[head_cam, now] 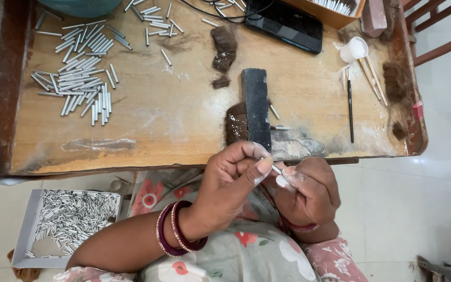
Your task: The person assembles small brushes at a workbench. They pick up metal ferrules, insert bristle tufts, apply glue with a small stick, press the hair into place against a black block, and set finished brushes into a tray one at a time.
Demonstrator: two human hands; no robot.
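You see silver tubes [79, 78] on the tan worktop [173, 115], a black block [256, 104], maroon bangles [176, 230], and floral cloth [246, 250].

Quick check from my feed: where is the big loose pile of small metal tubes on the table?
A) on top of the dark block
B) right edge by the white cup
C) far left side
C: the pile of metal tubes lies spread on the wooden table's left side, far from the white cup and the dark block.

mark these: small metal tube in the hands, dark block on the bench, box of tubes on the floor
small metal tube [276, 169], head view, the bare stretch between both hands' fingertips.
dark block [256, 107], head view, middle of its top face.
box of tubes [31, 230], head view, its white left wall.
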